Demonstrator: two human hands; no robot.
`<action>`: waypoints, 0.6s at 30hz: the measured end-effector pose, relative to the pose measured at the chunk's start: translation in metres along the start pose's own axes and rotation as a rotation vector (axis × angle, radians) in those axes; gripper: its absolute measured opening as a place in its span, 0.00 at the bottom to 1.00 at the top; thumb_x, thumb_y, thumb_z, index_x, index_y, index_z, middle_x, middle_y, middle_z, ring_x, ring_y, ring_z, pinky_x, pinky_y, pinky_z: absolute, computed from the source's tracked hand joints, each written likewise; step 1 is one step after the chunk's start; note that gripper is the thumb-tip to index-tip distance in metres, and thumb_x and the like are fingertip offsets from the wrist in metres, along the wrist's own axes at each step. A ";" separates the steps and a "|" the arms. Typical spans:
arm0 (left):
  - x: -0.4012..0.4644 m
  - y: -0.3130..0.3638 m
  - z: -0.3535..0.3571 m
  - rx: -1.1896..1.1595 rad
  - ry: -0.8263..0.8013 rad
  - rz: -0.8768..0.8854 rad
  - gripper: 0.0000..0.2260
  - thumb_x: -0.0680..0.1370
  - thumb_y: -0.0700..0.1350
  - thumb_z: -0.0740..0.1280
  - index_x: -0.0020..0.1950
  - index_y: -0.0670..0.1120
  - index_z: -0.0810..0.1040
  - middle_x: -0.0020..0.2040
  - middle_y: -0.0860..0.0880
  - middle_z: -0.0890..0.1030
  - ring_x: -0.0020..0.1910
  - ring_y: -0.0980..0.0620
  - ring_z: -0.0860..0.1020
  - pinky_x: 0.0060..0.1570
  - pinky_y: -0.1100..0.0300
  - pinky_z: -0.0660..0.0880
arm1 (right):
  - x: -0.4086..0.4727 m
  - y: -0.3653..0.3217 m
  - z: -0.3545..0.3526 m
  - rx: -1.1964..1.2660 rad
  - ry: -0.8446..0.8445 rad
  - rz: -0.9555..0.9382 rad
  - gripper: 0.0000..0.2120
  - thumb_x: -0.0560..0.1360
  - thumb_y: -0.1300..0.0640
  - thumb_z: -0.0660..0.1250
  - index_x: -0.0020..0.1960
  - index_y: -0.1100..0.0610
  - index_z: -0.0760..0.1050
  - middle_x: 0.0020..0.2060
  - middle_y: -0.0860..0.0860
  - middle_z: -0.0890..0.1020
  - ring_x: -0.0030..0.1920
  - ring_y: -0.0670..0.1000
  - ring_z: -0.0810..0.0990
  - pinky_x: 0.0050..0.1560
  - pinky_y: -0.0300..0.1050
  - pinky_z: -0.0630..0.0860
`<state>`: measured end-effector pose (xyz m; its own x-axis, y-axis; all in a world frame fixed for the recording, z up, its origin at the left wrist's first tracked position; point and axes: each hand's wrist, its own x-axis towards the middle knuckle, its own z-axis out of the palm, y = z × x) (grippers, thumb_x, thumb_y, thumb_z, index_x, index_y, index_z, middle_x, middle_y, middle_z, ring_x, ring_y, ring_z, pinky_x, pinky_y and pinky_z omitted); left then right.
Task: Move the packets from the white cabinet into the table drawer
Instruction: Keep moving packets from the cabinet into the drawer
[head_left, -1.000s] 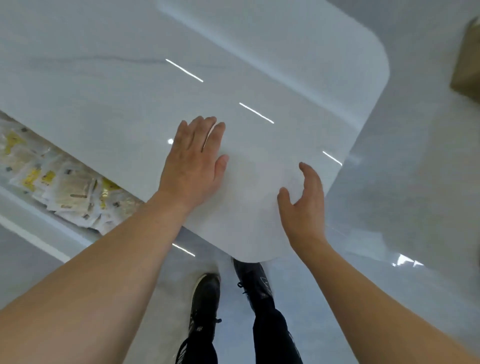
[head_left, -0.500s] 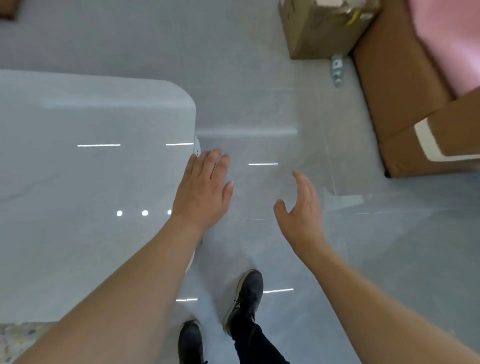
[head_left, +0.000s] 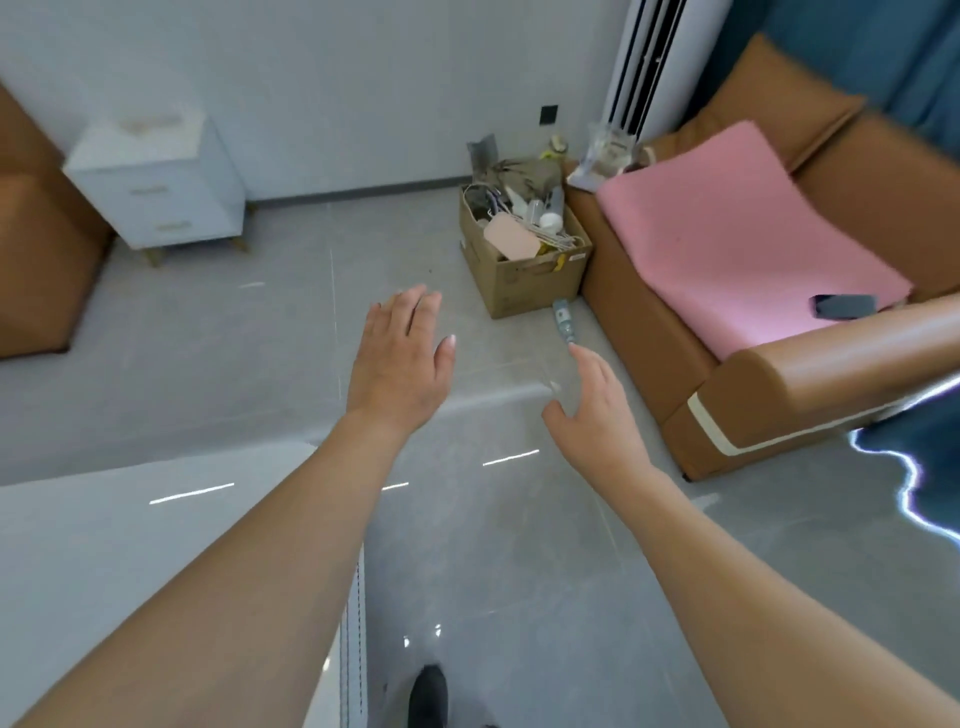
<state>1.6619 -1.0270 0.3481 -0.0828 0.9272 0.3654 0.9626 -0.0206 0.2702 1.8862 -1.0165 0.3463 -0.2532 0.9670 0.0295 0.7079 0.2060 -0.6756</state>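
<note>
No packets show here; the white cabinet (head_left: 156, 179) stands well beyond your left hand (head_left: 400, 358), to its far left. Both it and your right hand (head_left: 597, 415) are spread and carry nothing above the counter (head_left: 104, 545) corner. You seem between loads, so next walk over, open the cabinet and gather more packets.

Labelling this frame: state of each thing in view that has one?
Left hand: open, empty.
Right hand: open, empty.
Cabinet: both drawers shut.
Box: open, full of clutter.
Bottle: lying on the floor.
Phone: flat on the pink pad, screen dark.
</note>
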 end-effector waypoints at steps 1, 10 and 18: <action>0.019 -0.002 -0.006 -0.005 0.014 0.004 0.24 0.79 0.51 0.55 0.68 0.37 0.70 0.67 0.39 0.72 0.65 0.38 0.70 0.67 0.40 0.65 | 0.017 -0.006 -0.004 -0.007 -0.011 -0.009 0.32 0.76 0.60 0.65 0.77 0.60 0.57 0.74 0.54 0.63 0.75 0.51 0.59 0.72 0.39 0.53; 0.190 -0.108 -0.002 0.031 0.029 -0.099 0.23 0.80 0.50 0.57 0.70 0.37 0.70 0.69 0.39 0.71 0.67 0.39 0.69 0.71 0.44 0.63 | 0.238 -0.074 0.012 -0.019 -0.107 -0.115 0.31 0.76 0.58 0.64 0.77 0.58 0.58 0.74 0.51 0.64 0.74 0.49 0.59 0.73 0.41 0.56; 0.381 -0.161 0.016 0.012 0.033 -0.160 0.22 0.81 0.48 0.61 0.72 0.38 0.67 0.71 0.40 0.69 0.69 0.39 0.67 0.70 0.47 0.64 | 0.426 -0.107 -0.002 -0.026 -0.144 -0.065 0.28 0.75 0.59 0.64 0.73 0.57 0.63 0.70 0.54 0.67 0.71 0.55 0.63 0.71 0.49 0.61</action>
<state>1.4794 -0.6645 0.4298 -0.2436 0.9053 0.3480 0.9393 0.1309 0.3170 1.7038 -0.6260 0.4330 -0.3896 0.9203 -0.0347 0.7032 0.2730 -0.6565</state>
